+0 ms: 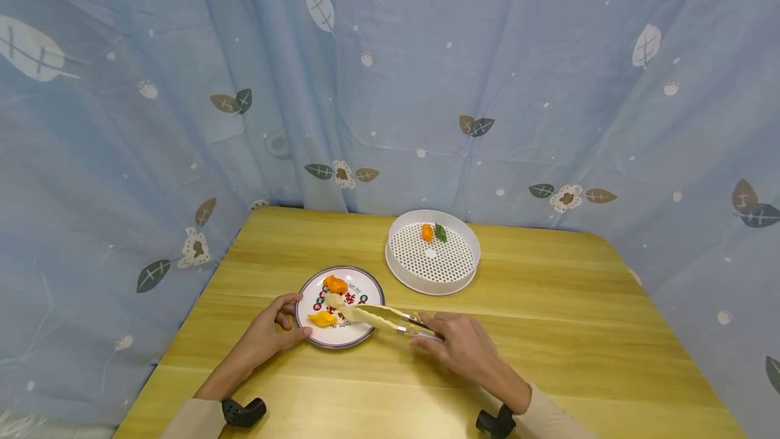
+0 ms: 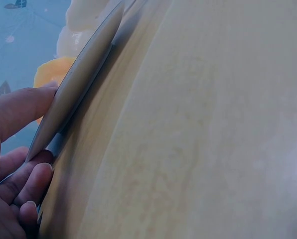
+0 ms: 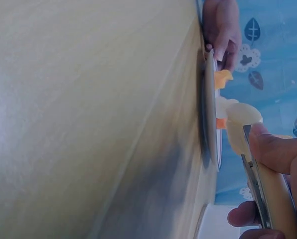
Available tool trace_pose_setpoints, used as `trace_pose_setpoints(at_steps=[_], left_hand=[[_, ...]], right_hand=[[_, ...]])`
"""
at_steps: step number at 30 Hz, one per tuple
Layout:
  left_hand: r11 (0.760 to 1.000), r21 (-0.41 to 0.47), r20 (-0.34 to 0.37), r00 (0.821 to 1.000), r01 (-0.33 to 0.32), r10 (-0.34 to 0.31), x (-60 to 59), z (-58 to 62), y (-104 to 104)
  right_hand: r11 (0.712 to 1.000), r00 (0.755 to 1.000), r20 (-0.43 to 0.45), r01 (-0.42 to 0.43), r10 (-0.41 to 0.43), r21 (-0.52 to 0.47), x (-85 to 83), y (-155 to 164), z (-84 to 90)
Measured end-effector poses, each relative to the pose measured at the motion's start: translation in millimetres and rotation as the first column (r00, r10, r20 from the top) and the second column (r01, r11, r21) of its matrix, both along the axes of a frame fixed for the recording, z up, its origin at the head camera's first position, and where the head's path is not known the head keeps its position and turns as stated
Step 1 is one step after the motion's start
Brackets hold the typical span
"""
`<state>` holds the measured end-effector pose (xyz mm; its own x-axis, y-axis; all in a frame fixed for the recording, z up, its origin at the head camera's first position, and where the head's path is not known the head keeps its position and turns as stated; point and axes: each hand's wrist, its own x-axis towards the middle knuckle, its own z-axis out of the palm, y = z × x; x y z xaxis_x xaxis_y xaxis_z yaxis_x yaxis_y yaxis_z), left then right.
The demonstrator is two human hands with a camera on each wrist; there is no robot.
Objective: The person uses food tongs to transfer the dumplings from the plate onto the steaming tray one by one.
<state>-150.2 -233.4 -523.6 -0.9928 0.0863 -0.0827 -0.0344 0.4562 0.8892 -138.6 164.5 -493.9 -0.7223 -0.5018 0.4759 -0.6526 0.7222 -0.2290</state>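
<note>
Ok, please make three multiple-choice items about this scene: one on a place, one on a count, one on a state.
1. Where does the white perforated tray stand?
A. On the table, behind and to the right of the plate
B. On the plate
C. In front of the hands

2. How many orange food pieces lie on the plate?
A. None
B. Two
C. Five

3. What does the right hand do?
A. It lies flat on the table
B. It grips the tongs
C. It lifts the tray

Answers:
1 A, the head view shows the tray farther back, apart from the plate.
2 B, one orange piece lies at the far side, another at the near side.
3 B, its fingers curl round the tongs' handles, while the left hand holds the plate's rim.
</note>
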Motion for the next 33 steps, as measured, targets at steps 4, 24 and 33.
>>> trace_pose_setpoints(at_steps=[4,24,33], left_hand=[[1.0,-0.002,-0.007,1.0,0.002,-0.002,-0.3,-0.6,-0.5],[1.0,-0.001,-0.009,1.0,-0.001,0.001,-0.5,0.1,-0.1],[1.0,0.003,-0.006,1.0,-0.004,0.004,-1.1,-1.5,0.1]], right_hand=[[1.0,1.0,-0.024,0.007,-0.007,-0.017,-0.3,1.8,3.7],[0.994,0.997,-0.05,0.057,-0.062,-0.097,-10.7,17.6,19.5],[0.992,0.993,-0.094,0.064,-0.075,-0.113,-21.0,28.3,26.4]])
